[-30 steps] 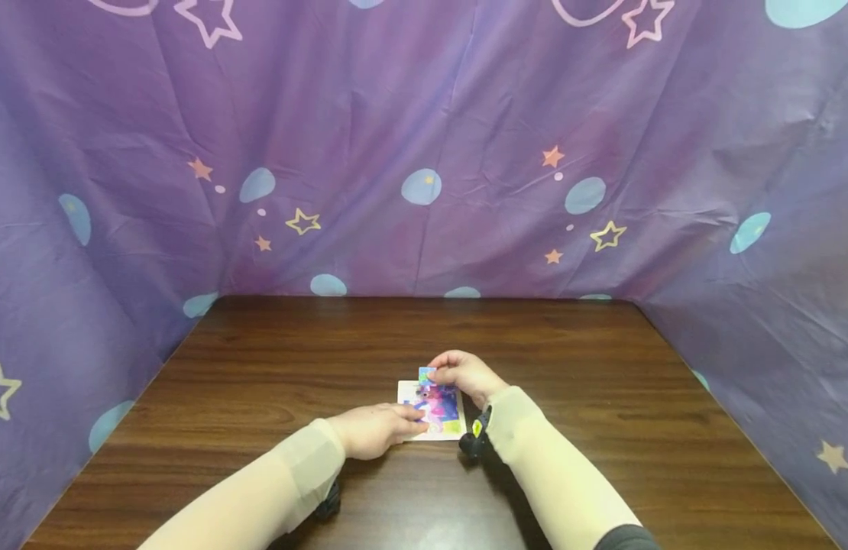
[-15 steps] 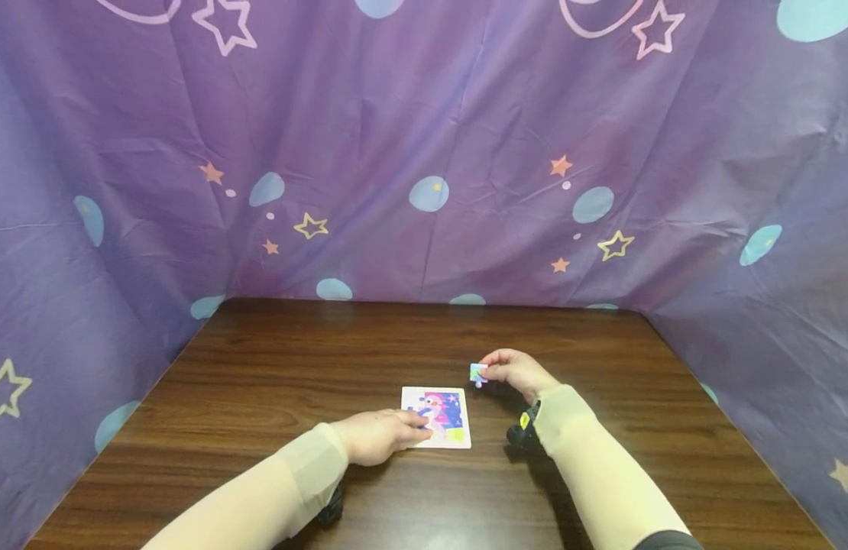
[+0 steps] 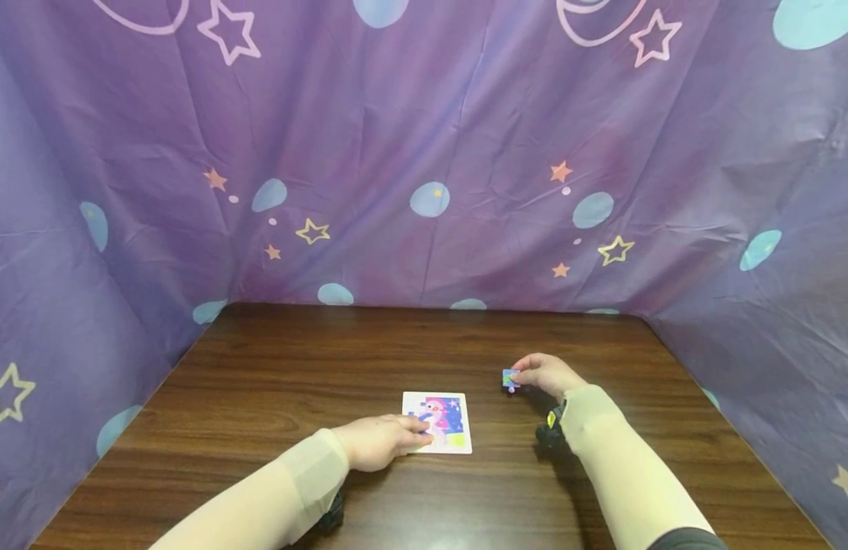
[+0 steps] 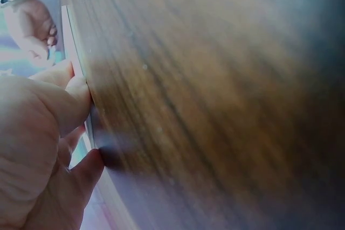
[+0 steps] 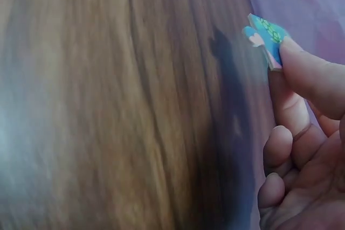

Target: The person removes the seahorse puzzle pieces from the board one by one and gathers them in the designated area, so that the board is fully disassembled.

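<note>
A small square jigsaw puzzle (image 3: 458,416) with a pink and blue picture and white border lies flat on the table. My left hand (image 3: 379,441) reaches over its left side, fingers extended and resting on the picture. In the left wrist view the left hand (image 4: 32,149) touches the puzzle's thin edge. Farther back and to the right, my right hand (image 3: 549,376) pinches a blue and green puzzle piece (image 3: 511,378) between thumb and fingers. The right wrist view shows the piece (image 5: 267,36) tilted, held above the table, the other fingers curled loosely.
The brown wood-grain table (image 3: 341,344) is bounded at the back and sides by a purple curtain (image 3: 369,153) with stars and blue ovals. A black wrist device (image 3: 551,431) sits under the right wrist.
My right hand has lifted the puzzle piece away from the puzzle's upper edge and carried it to the right. The left hand stays on the puzzle. The view has shifted slightly.
</note>
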Available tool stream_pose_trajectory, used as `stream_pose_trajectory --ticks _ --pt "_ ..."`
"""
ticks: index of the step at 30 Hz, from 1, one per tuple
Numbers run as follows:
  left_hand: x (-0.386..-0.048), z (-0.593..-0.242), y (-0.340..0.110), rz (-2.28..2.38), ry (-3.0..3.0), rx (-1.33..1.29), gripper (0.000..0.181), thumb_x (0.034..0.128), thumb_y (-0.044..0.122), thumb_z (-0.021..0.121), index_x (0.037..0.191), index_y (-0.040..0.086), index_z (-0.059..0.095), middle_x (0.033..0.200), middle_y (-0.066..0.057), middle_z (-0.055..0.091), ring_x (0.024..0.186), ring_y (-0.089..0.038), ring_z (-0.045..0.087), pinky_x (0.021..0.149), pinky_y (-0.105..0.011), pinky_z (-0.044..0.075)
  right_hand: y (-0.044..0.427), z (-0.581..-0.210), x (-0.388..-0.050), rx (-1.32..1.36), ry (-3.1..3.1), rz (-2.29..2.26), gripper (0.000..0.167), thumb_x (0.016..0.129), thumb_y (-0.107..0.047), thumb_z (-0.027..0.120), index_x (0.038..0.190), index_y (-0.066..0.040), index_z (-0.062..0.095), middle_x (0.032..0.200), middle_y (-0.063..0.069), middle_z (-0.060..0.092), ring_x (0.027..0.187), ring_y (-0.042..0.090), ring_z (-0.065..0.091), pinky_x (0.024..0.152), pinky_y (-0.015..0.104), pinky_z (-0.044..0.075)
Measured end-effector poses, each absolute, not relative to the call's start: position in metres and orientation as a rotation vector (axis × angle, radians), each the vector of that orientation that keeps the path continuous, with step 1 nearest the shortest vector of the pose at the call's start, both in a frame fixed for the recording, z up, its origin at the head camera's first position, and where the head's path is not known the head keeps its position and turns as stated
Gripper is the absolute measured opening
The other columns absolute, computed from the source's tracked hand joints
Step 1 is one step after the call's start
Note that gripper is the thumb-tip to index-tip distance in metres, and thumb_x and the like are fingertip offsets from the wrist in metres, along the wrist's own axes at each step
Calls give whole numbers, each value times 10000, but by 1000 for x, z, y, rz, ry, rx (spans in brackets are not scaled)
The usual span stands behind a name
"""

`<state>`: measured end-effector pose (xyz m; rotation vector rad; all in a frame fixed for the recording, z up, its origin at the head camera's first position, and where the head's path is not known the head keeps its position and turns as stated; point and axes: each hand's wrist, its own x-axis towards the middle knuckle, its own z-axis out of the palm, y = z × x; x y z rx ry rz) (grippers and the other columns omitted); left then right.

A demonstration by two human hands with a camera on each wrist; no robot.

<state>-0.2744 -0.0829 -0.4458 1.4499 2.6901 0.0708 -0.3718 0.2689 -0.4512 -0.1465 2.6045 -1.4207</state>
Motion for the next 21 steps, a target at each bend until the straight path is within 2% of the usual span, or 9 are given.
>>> stream_pose_trajectory --ticks 5,12,17,21 --pt "-275 -447 -82 73 2686 1414 389 1019 162 439 1392 217 535 1452 22 467 1355 -142 392 1124 -280 290 282 -455 -373 -160 2685 -1275 220 843 -186 722 958 -9 661 865 33 671 875 192 564 837 372 403" --pt "-275 -448 -82 62 2688 1425 388 1017 168 445 1390 219 537 1449 25 470 1350 -142 399 1120 -279 299 288 -460 -373 -147 2743 -1248 171 846 -139 704 943 -6 658 839 37 673 842 204 574 797 362 420" --pt "-276 -448 -83 56 2687 1434 387 1016 175 450 1390 219 536 1449 20 469 1349 -141 399 1118 -286 305 287 -460 -371 -137 2817 -1180 181 860 -133 690 957 14 649 869 73 676 871 248 590 822 441 456" --pt "-276 -447 -84 72 2686 1408 392 1017 176 447 1397 226 527 1459 28 458 1357 -142 388 1122 -302 304 284 -456 -367 -85 2866 -1093 248 886 -163 666 1032 34 633 959 143 670 943 319 593 856 517 462"
